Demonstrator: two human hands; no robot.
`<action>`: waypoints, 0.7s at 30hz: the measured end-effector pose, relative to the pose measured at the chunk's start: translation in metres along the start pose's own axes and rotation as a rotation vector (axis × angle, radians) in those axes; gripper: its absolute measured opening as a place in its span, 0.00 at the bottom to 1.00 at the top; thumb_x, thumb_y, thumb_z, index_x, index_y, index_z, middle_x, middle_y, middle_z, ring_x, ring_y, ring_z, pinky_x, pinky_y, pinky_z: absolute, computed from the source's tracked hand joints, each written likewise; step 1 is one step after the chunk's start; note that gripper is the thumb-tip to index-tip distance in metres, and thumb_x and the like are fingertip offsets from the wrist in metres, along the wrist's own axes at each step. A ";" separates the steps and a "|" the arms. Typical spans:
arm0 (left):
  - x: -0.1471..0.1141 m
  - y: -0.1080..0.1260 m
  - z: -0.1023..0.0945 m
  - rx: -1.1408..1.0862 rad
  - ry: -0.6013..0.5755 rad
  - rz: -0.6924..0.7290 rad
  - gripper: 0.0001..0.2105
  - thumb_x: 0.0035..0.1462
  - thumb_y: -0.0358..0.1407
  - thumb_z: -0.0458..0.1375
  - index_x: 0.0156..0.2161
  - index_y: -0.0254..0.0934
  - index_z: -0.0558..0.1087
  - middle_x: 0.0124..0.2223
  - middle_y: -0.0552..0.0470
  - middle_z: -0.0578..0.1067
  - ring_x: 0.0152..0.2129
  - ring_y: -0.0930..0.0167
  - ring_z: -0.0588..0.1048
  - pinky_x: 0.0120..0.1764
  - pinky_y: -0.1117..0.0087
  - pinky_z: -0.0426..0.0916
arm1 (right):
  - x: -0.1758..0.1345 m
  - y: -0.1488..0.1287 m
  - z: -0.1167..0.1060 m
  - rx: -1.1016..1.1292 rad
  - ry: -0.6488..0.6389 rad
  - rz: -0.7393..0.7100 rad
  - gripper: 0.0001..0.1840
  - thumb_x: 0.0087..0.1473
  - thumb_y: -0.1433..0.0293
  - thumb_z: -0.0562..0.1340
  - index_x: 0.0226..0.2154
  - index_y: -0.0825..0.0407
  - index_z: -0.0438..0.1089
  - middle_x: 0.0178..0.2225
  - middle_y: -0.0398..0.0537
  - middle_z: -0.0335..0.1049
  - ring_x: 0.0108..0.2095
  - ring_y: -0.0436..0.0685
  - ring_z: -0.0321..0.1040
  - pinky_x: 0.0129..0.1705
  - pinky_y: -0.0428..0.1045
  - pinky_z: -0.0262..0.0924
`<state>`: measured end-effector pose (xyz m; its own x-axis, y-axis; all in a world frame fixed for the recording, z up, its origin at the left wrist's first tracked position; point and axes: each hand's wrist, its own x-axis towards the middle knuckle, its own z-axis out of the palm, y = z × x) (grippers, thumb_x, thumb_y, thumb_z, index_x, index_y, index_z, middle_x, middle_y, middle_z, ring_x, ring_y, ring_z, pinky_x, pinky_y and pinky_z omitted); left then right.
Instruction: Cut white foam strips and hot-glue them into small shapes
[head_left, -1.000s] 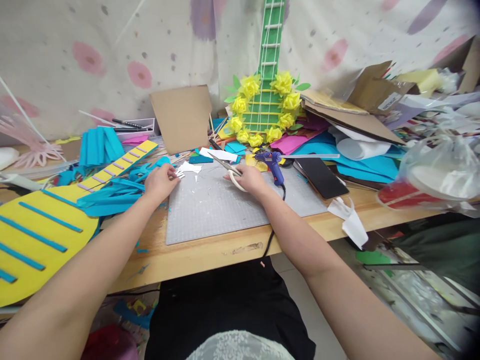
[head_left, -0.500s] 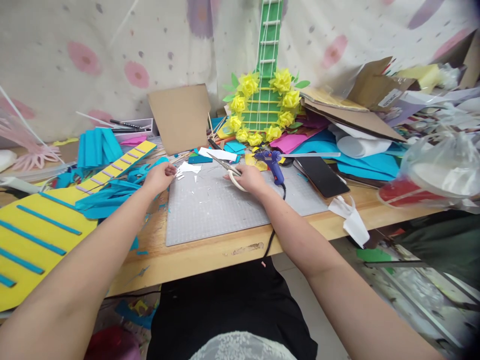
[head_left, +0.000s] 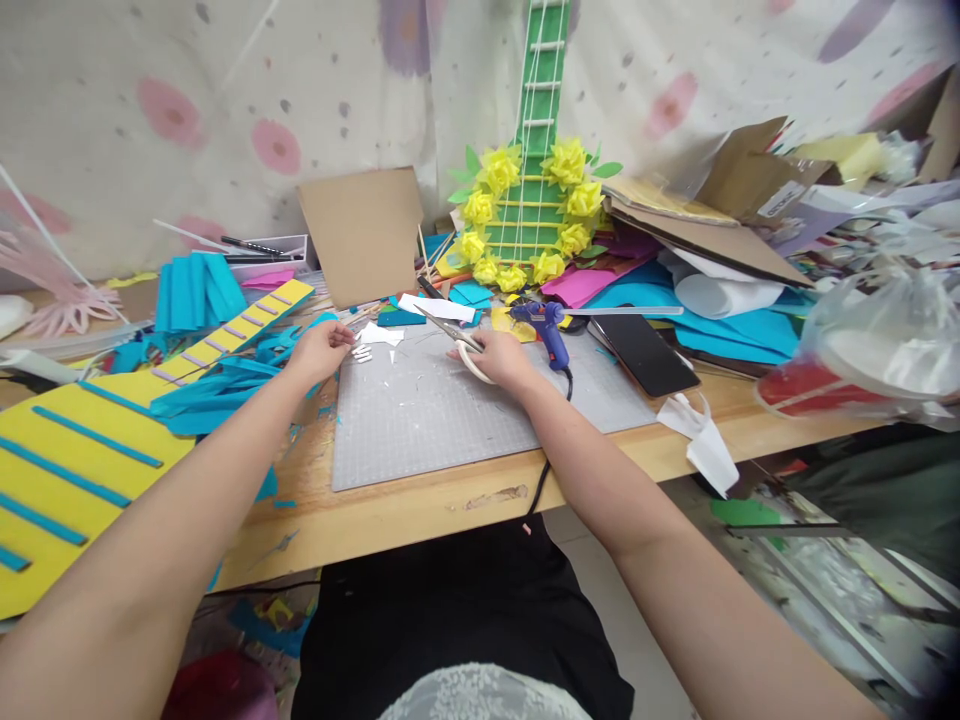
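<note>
My right hand (head_left: 504,358) is closed on a pair of scissors (head_left: 474,368) with off-white handles. Their metal blades point up and left over the grey cutting mat (head_left: 435,440). At the mat's far left corner, the fingers of my left hand (head_left: 324,350) are drawn together beside several small white paper bits (head_left: 363,353). Whatever lies between those fingertips is too small to make out. A white paper scrap (head_left: 382,334) lies just right of them, and a white paper strip (head_left: 436,308) rests behind the scissor tips.
A blue glue gun (head_left: 551,335) and a black phone (head_left: 645,352) lie right of my hands. Behind stands a green guitar shape (head_left: 531,225) ringed with yellow paper flowers. A yellow striped guitar-shaped piece (head_left: 82,470) and blue strips (head_left: 217,395) lie left; a plastic-wrapped bucket (head_left: 832,370) stands right.
My left hand has shifted slightly right, and small white bits by its fingertips lie a little differently. My right hand and the scissors stay almost in place.
</note>
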<state>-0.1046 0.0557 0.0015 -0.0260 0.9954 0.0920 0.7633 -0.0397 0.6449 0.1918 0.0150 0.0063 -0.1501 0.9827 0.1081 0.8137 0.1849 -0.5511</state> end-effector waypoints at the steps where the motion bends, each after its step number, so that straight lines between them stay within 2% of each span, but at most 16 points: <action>1: 0.001 0.001 0.000 0.049 0.028 -0.002 0.06 0.43 0.29 0.55 0.31 0.36 0.68 0.32 0.52 0.75 0.31 0.70 0.73 0.38 0.69 0.67 | 0.000 0.000 0.000 -0.003 -0.001 0.003 0.22 0.46 0.50 0.60 0.28 0.52 0.72 0.27 0.46 0.70 0.28 0.52 0.62 0.27 0.45 0.45; 3: 0.004 0.004 0.000 0.157 0.061 -0.010 0.07 0.44 0.30 0.55 0.32 0.37 0.69 0.33 0.51 0.75 0.33 0.69 0.73 0.38 0.69 0.67 | -0.001 0.000 0.000 -0.004 0.001 0.004 0.22 0.46 0.50 0.60 0.28 0.52 0.72 0.28 0.46 0.71 0.28 0.52 0.63 0.27 0.45 0.46; 10: 0.014 0.022 0.004 0.396 0.014 -0.039 0.11 0.45 0.32 0.56 0.37 0.39 0.70 0.39 0.50 0.77 0.35 0.67 0.73 0.35 0.69 0.64 | 0.000 0.001 0.001 -0.024 0.011 0.007 0.23 0.48 0.50 0.58 0.33 0.52 0.73 0.30 0.48 0.73 0.31 0.53 0.65 0.30 0.45 0.49; 14: 0.021 0.025 0.007 0.517 -0.001 -0.052 0.10 0.45 0.31 0.56 0.36 0.40 0.70 0.39 0.50 0.77 0.37 0.65 0.73 0.35 0.68 0.64 | -0.001 0.000 -0.001 -0.034 0.000 0.006 0.23 0.48 0.50 0.58 0.33 0.52 0.73 0.30 0.48 0.73 0.31 0.53 0.66 0.30 0.45 0.50; 17: 0.022 0.029 0.005 0.542 0.004 -0.062 0.13 0.43 0.32 0.58 0.38 0.39 0.69 0.39 0.48 0.77 0.38 0.62 0.73 0.36 0.66 0.64 | 0.000 0.001 -0.001 -0.038 -0.002 0.006 0.24 0.48 0.49 0.57 0.32 0.52 0.73 0.30 0.48 0.73 0.31 0.53 0.65 0.29 0.45 0.49; 21: 0.018 0.033 -0.006 0.456 0.083 -0.078 0.18 0.43 0.33 0.60 0.42 0.38 0.68 0.37 0.49 0.77 0.36 0.63 0.74 0.37 0.66 0.64 | 0.002 0.004 -0.001 -0.031 0.023 0.004 0.26 0.48 0.46 0.56 0.33 0.51 0.73 0.30 0.48 0.72 0.31 0.53 0.65 0.29 0.45 0.49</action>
<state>-0.0837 0.0721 0.0295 -0.1321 0.9828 0.1292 0.9623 0.0959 0.2544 0.1957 0.0174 0.0048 -0.1341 0.9831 0.1250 0.8314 0.1802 -0.5257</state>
